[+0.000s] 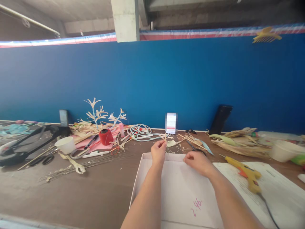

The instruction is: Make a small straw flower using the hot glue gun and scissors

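A shallow white box (188, 190) with purple handwriting lies before me, under both forearms. Above its far edge, my left hand (158, 153) is closed in a pinch. A thin pale strip (165, 138) seems to rise from its fingertips, too small to make out well. To the right, my right hand (197, 161) hangs over the box's far rim, fingers curled and pressed together; whatever is between them is hidden. Just beyond that hand lie dark-handled scissors (197, 149) and a pale oval piece (171, 143).
A yellow glue gun (250, 176) rests on paper (281, 190) at right. Dried husks (238, 144), a white cup (65, 145), red thread spool (106, 136), coiled blue tubing (140, 132) and thin wires (88, 165) lie about. A lit phone (171, 122) leans against the blue partition (152, 79).
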{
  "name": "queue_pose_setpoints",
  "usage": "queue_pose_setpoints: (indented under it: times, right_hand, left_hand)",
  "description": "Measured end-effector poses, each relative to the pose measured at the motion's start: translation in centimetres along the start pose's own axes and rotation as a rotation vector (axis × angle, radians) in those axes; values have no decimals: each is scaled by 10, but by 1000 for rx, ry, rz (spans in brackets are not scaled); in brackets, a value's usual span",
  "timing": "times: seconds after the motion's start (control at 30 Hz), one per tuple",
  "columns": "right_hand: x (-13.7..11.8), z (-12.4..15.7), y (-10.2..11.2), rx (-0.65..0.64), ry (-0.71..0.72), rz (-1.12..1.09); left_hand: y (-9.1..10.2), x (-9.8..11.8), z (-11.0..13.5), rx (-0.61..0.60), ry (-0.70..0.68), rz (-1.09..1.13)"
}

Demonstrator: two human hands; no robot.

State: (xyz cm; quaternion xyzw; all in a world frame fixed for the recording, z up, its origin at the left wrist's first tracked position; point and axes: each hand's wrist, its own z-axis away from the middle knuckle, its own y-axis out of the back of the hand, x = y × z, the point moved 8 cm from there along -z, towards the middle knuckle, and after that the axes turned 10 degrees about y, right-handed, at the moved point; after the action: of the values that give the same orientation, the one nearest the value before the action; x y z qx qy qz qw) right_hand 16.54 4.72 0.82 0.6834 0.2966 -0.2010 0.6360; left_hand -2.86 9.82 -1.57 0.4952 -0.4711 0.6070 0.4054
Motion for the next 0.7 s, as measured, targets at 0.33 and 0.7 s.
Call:
queue_pose_setpoints:
  times: [0.33, 0.7]
  right_hand:
    - [-29, -17, 15, 181, 30, -666]
    - [-6, -27, -5, 365, -26, -634]
  left_hand:
    - [-9, 5, 6, -82, 25, 72]
    - [-14, 5, 7, -141, 35, 39]
